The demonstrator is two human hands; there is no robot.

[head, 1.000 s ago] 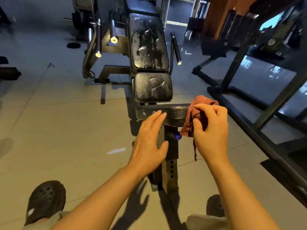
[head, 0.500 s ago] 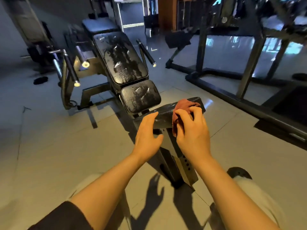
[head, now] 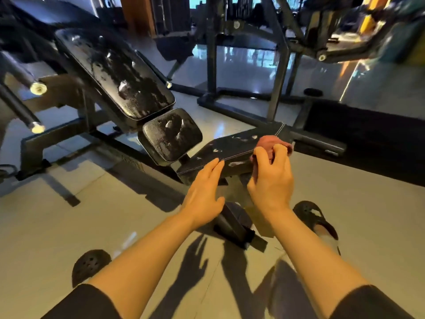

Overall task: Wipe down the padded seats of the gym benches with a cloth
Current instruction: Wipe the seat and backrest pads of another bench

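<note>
Right hand (head: pixel 271 180): fingers curled around bunched red cloth (head: pixel 268 145), pressing it on the near pad (head: pixel 234 148) of the bench. Left hand (head: pixel 203 192): fingers straight, tips touching the pad's front edge, just beside the cloth grip. Worn seat pad (head: pixel 171 135) lies beyond, left.

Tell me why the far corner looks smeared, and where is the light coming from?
Head view: the machines at the top right are streaked by motion blur, while the hands and cloth stay fairly sharp; shadows of the arms fall toward the viewer, so light comes from ahead; the glossy floor mirrors bright windows; straight frames bow from the wide lens.
</note>
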